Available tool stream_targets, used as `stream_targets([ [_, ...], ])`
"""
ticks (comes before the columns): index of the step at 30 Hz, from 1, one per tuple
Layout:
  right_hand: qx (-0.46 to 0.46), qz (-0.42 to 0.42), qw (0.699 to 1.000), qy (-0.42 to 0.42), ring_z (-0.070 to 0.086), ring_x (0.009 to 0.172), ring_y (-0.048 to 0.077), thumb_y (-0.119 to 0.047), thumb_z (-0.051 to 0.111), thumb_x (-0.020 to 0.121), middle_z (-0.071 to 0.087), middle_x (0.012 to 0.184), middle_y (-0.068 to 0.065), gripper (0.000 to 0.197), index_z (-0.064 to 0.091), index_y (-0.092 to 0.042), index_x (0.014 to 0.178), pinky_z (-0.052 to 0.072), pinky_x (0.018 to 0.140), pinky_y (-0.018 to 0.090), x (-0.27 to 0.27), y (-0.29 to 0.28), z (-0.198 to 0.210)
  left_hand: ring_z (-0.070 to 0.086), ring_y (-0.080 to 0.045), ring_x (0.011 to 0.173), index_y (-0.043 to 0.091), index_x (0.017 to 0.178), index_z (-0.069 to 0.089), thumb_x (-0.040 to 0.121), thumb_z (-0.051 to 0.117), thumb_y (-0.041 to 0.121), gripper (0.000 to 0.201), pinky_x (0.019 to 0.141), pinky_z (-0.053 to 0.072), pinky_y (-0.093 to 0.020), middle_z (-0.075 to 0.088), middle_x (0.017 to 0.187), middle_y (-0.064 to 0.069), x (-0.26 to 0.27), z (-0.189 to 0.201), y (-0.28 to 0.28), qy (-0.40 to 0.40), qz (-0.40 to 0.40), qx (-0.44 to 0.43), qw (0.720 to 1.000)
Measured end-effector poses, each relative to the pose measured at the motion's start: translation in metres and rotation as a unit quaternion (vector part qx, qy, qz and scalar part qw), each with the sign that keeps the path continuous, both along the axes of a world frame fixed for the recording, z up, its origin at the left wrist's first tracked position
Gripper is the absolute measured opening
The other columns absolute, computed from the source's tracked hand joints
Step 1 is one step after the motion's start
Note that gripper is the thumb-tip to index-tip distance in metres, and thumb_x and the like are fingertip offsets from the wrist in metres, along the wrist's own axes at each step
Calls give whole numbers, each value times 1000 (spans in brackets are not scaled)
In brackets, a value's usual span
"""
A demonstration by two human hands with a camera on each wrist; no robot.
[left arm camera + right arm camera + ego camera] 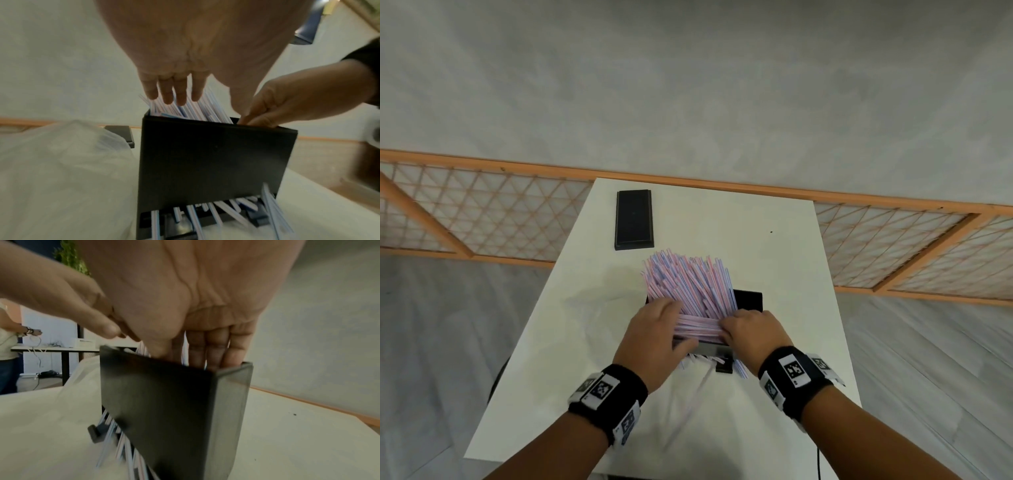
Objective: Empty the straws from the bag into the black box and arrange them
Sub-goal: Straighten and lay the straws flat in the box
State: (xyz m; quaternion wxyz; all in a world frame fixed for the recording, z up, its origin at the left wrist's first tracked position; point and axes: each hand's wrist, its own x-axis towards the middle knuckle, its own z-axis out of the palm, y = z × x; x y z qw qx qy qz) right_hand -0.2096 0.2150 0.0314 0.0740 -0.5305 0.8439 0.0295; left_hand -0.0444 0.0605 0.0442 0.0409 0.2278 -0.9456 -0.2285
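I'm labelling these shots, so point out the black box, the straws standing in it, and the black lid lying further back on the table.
black box (216, 162): left wrist view, near wall.
straws (688, 281): head view, fanned upper ends.
black lid (634, 219): head view, flat top.

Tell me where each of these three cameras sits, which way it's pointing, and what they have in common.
Head: worn on the head, looking forward and down at the white table; both forearms, left hand and right hand show.
Left wrist: along the left palm toward the black box and straws.
Right wrist: along the right palm at the box's corner; left thumb visible.
Shared: box, straws and both hands; the black lid shows in the head and left wrist views.
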Motion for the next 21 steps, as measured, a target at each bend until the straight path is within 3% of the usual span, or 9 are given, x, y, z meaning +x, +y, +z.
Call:
stream_targets([
  [3, 5, -4, 1000, 6, 66, 91, 28, -34, 49, 100, 68, 99, 0, 24, 70, -25, 97, 39, 75, 35, -1, -2, -8, 47, -19, 130, 22, 140, 51, 92, 47, 67, 66, 118, 32, -43, 53, 140, 5, -4, -13, 5, -42, -92, -58, 993],
  [6, 35, -9, 999, -10, 67, 92, 29, -35, 47, 100, 70, 101, 2, 28, 72, -22, 97, 47, 77, 36, -3, -9, -4, 53, -26, 129, 19, 143, 54, 95, 21, 54, 68, 116, 36, -45, 58, 143, -1, -9, -24, 6, -78, -124, -66, 987],
  [8, 22, -22, 999, -29, 67, 89, 31, -35, 50, 98, 69, 97, 6, 27, 69, -18, 92, 50, 75, 38, -3, -10, 6, 57, -29, 124, 17, 144, 54, 96, 15, 46, 69, 110, 42, -47, 60, 141, -4, -11, -28, 5, -96, -140, -76, 983],
  [12, -157, 17, 987, -28, 62, 73, 29, -28, 53, 93, 64, 80, 4, 19, 66, -17, 83, 51, 62, 42, 21, 5, 28, 60, -30, 120, 17, 143, 57, 96, 20, 40, 64, 105, 47, -48, 62, 137, -5, -10, -36, 1, -98, -153, -89, 979],
  [14, -177, 79, 980, -45, 63, 72, 25, -24, 54, 91, 66, 82, 2, 16, 69, -20, 88, 53, 61, 41, 47, 13, 27, 56, -29, 126, 19, 147, 52, 95, 19, 39, 64, 109, 43, -47, 57, 143, -3, -11, -37, -1, -105, -161, -82, 978],
  [18, 26, 145, 978, -149, 65, 90, 31, -28, 46, 97, 61, 110, 6, 28, 66, -22, 116, 56, 77, 45, 80, 25, -17, 51, -25, 130, 19, 145, 49, 103, 50, 38, 47, 111, 41, -41, 53, 145, -1, -16, -27, -2, -88, -165, -78, 979],
  [21, 133, 160, 971, -121, 60, 96, 38, -14, 53, 94, 52, 122, 14, 31, 56, -15, 125, 54, 76, 47, 88, 36, -68, 47, -23, 132, 20, 144, 47, 95, 63, 42, 56, 113, 39, -38, 50, 143, 0, -17, -21, -1, -68, -169, -82, 980],
])
